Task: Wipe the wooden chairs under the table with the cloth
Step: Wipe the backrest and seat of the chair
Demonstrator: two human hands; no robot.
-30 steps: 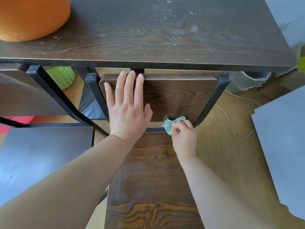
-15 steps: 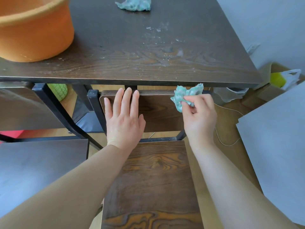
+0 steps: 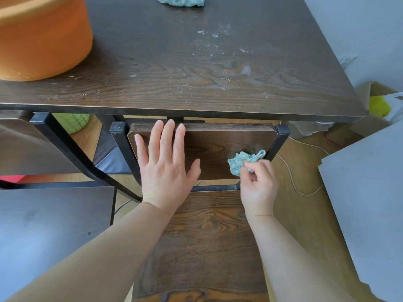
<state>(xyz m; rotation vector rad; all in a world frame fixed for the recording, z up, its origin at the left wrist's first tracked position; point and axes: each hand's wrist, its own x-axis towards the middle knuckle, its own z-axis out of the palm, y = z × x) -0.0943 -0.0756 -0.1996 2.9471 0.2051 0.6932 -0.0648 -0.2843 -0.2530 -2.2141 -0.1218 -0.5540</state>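
A dark wooden chair (image 3: 209, 247) with a black metal frame stands pushed under the dark wooden table (image 3: 174, 83). Its backrest panel (image 3: 213, 147) faces me. My left hand (image 3: 165, 166) lies flat on the left part of the backrest, fingers straight and reaching its top edge. My right hand (image 3: 258, 186) pinches a crumpled teal cloth (image 3: 242, 161) against the backrest's lower right, beside the right frame post. A second chair (image 3: 50, 225) with a dark seat stands at the left.
An orange pot (image 3: 41, 35) stands on the table's left. Another teal cloth (image 3: 181, 1) lies at the table's far edge, and dusty specks mark the top. A grey board (image 3: 368, 203) leans at the right. A white cable (image 3: 292, 177) runs over the wooden floor.
My right hand, which rose with the cloth from the backrest's lower edge to its top right corner, has come back down to the lower right. My left hand stayed flat on the backrest.
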